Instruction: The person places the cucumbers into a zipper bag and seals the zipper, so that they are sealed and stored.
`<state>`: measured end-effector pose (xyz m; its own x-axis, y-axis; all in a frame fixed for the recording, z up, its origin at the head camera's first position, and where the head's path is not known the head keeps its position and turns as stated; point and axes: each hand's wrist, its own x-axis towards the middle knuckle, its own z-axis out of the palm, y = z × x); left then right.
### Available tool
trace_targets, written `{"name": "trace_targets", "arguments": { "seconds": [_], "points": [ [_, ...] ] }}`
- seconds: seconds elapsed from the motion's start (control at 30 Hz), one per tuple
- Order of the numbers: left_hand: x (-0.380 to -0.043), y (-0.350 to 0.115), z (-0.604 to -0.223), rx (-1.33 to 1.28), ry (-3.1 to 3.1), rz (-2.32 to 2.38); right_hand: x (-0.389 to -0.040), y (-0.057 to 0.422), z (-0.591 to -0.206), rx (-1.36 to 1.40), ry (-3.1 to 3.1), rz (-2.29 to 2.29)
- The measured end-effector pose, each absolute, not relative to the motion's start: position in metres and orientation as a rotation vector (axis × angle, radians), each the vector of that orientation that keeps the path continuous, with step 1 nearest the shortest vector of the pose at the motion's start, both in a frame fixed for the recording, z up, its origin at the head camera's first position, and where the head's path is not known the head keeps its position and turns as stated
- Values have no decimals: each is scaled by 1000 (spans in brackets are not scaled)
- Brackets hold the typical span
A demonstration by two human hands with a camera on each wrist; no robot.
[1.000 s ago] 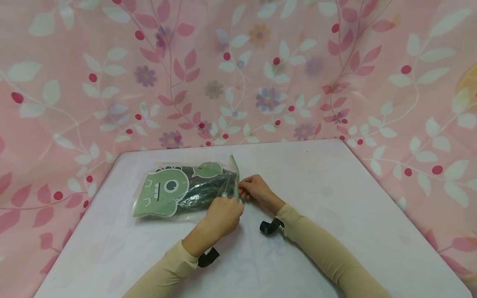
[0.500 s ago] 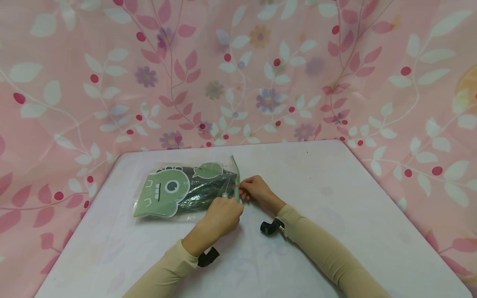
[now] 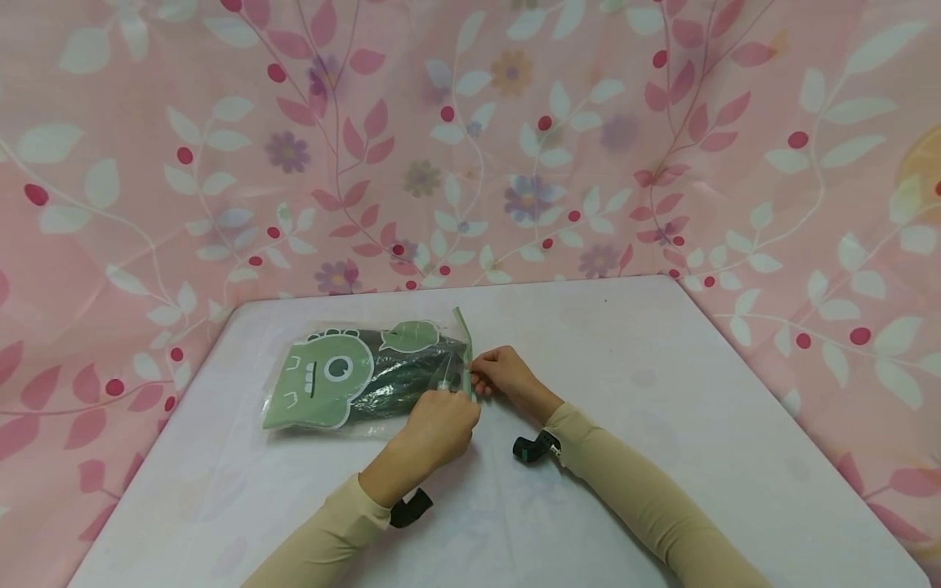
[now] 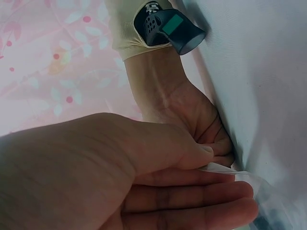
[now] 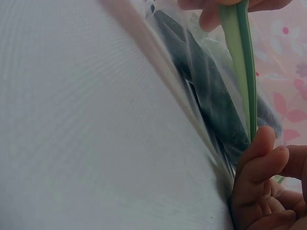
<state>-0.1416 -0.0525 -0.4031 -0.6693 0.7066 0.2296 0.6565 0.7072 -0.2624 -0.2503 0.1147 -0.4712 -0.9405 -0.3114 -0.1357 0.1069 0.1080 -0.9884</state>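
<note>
A clear plastic zip bag (image 3: 397, 384) printed with a green one-eyed monster lies on the table, a dark folded item inside it. Its open-end edge, a green zip strip (image 5: 243, 72), faces right. My left hand (image 3: 441, 425) pinches the strip's near part between thumb and fingers; in the left wrist view, that hand (image 4: 158, 158) has a bit of clear film under its thumb. Farther along the same edge, my right hand (image 3: 510, 377) pinches the strip with thumb and forefinger. In the right wrist view, the right hand's curled fingers (image 5: 264, 177) are at the strip's lower end.
A white cloth covers the table (image 3: 662, 425). Behind and beside it hangs a pink curtain (image 3: 470, 147) with leaves and flowers. Black wrist cameras (image 3: 535, 447) sit at both beige sleeves (image 3: 647, 498).
</note>
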Motion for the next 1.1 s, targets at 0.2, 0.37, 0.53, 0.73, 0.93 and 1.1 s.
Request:
{"name": "trace_targets", "arguments": {
  "seconds": [0.2, 0.37, 0.53, 0.73, 0.93, 1.1],
  "points": [
    [-142, -52, -405, -1090, -2603, 234, -252, 113, -473, -171, 2076, -1910],
    [-141, -52, -406, -1111, -2583, 224, -254, 113, -474, -164, 2068, -1932],
    [-141, -52, -407, -1101, -2565, 213, -256, 114, -472, -168, 2057, -1954],
    [-142, -52, -407, -1097, -2579, 213, -259, 114, -470, -156, 2061, -1963],
    [-142, -52, -407, -1102, -2609, 211, -263, 112, -470, -139, 2045, -1972],
    [-141, -53, -406, -1105, -2594, 201, -269, 112, -468, -105, 2049, -1974]
  ]
}}
